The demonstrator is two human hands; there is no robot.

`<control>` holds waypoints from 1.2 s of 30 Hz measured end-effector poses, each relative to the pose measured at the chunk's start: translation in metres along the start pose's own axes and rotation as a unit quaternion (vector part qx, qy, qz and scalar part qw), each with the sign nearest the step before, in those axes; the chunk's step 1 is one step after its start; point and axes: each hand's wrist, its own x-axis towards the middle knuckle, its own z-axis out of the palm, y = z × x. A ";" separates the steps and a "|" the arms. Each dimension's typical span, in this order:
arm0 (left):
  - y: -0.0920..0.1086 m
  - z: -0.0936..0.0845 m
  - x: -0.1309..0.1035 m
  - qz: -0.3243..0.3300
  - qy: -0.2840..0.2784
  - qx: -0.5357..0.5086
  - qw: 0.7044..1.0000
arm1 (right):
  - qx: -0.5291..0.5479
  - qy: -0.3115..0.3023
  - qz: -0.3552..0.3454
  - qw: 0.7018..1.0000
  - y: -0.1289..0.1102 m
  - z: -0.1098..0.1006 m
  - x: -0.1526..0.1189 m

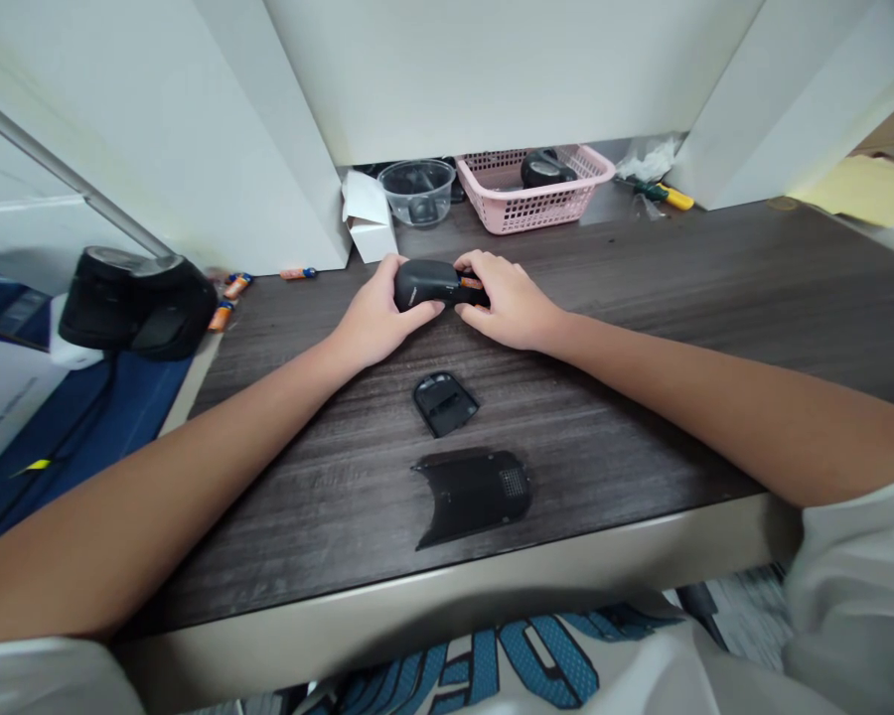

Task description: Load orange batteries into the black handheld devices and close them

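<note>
While the left hand and the right hand rest above the worktop, their fingers grip a black device between them, left ones around its rounded end, right ones at the end where an orange battery shows. On the near side of the fingers lie a small black cover and a larger curved cover; beyond them stand a white box and a pink basket.

Single head-worn camera, looking forward and down, desk near below, white panel beyond
</note>
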 end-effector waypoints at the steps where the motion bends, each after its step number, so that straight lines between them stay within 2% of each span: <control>1: 0.000 0.000 0.000 -0.002 -0.001 0.001 1.000 | -0.001 0.002 0.000 1.000 0.000 0.000 0.000; 36: 0.002 0.000 -0.001 -0.006 -0.002 0.003 1.000 | 0.004 0.006 0.006 1.000 -0.001 -0.001 0.000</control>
